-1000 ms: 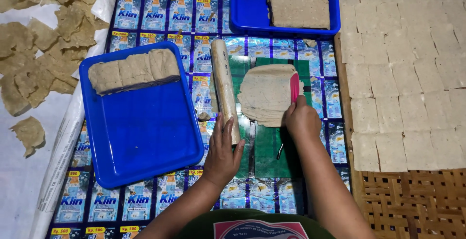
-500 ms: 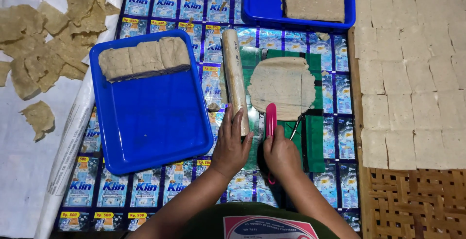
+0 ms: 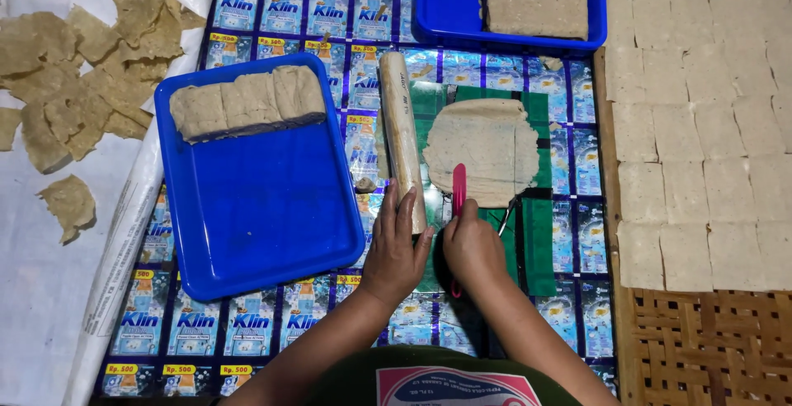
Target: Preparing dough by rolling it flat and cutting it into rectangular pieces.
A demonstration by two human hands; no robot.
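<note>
My left hand rests on the near end of a pale rolling pin that lies lengthwise on the mat. My right hand grips a pink flat tool, its tip touching the near left edge of a thin flattened sheet of dough. The dough lies on a green plastic sheet. The tool's lower end pokes out below my palm.
A blue tray at left holds dough blocks along its far side. Another blue tray with a dough slab stands at the top. Cut dough squares cover a woven mat at right. Irregular dried pieces lie at far left.
My right hand has drawn the pink tool from the dough's right side toward me and to its near left edge. My left hand has stayed on the rolling pin's end.
</note>
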